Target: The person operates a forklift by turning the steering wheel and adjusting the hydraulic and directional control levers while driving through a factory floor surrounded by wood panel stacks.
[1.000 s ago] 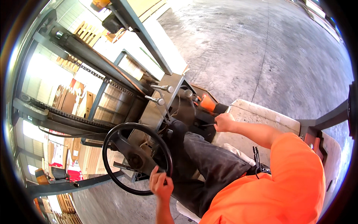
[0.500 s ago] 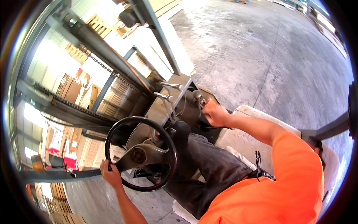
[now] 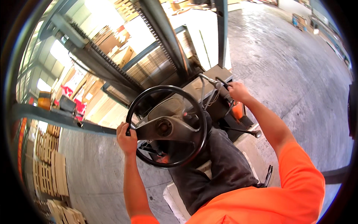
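Left fingers (image 3: 121, 130) grip a glossy black, broad-spoked steering wheel (image 3: 164, 127); right fingers (image 3: 231, 88) hold a lever (image 3: 221, 81).

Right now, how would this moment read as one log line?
Left hand: curled on left side of steering wheel | Right hand: gripping dark lever | Nearby: silver-knobbed lever; wooden pallets at far left

Near centre, the steering wheel (image 3: 164, 127) has a smooth, glossy, plastic-looking black rim (image 3: 203, 128). Mast (image 3: 164, 37) at 12 o'clock: dark metal; lever knob (image 3: 257, 133) at 4 o'clock: polished, metallic. Pallets (image 3: 45, 145) at 8 o'clock: bare wood; floor (image 3: 279, 74) at 2 o'clock: scuffed, concrete-like; shirt (image 3: 253, 205) at 5 o'clock: matt cloth.
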Available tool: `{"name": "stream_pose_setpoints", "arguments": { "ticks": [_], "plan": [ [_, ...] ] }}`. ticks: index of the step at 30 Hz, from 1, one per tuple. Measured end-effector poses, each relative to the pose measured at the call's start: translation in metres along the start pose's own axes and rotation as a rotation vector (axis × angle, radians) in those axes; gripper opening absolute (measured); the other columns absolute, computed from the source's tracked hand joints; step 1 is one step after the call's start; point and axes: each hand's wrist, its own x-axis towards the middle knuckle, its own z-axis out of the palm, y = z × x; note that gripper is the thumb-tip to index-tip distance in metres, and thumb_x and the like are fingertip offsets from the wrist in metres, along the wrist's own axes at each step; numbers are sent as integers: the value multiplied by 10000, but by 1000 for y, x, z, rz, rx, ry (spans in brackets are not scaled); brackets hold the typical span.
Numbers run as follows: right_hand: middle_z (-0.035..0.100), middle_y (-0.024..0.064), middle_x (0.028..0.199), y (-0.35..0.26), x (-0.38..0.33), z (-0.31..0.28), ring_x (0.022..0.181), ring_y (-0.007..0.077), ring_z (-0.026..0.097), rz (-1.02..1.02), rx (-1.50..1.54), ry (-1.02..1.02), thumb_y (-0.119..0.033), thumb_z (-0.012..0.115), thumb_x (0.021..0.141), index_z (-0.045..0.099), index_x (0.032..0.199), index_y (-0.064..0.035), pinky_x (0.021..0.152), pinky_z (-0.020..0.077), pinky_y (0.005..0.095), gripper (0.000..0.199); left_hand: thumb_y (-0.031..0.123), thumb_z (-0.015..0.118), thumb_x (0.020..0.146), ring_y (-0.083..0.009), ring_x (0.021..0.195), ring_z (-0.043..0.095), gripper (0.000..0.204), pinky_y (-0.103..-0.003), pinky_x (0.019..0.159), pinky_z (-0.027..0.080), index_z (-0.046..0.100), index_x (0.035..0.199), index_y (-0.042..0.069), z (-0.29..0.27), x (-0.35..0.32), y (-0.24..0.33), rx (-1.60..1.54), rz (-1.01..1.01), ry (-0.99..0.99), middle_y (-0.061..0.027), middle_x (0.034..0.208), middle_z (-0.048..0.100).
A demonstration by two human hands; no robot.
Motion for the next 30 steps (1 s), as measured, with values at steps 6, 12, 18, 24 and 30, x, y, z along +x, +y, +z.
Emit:
{"name": "stream_pose_setpoints", "arguments": {
  "ticks": [6, 12, 18, 24, 30],
  "plan": [
    [680, 206, 877, 3, 3, -4, 877, 389, 646, -15, -19, 117, -248, 493, 868, 705, 943, -47, 808, 497, 464, 302, 33, 605, 723, -341, 1041, 619, 218, -395, 924, 491, 678, 916, -35, 0, -4, 5, 35, 11, 21, -166, 1039, 658],
    [676, 209, 896, 1, -11, 1, 895, 387, 642, 25, 10, 136, -263, 506, 873, 698, 972, -47, 810, 494, 471, 305, 26, 597, 724, -343, 1010, 628, 221, -389, 902, 498, 674, 919, -44, -2, -2, 6, 11, -11, 21, -174, 1031, 658],
    [681, 192, 925, 1, -9, -14, 916, 390, 636, 50, -37, 123, -288, 501, 874, 698, 1008, -89, 831, 491, 472, 311, 13, 583, 730, -345, 1017, 625, 230, -387, 904, 496, 673, 932, -51, 4, 6, 12, 7, -11, -2, -180, 1043, 654],
    [649, 170, 1099, -59, 14, -32, 1084, 350, 580, -272, -77, 333, -258, 542, 901, 672, 1025, -45, 931, 452, 446, 279, 35, 588, 733, -332, 990, 639, 223, -393, 884, 507, 688, 925, -23, -1, 2, 10, 37, -64, 19, -169, 1043, 663],
    [644, 231, 1003, -83, 23, 19, 898, 394, 618, -403, -140, 122, -150, 561, 783, 644, 983, -28, 769, 482, 499, 248, 85, 623, 707, -319, 938, 642, 253, -379, 862, 513, 699, 940, 20, -10, -11, 5, 48, -59, 93, -128, 994, 671]
  ]
}}
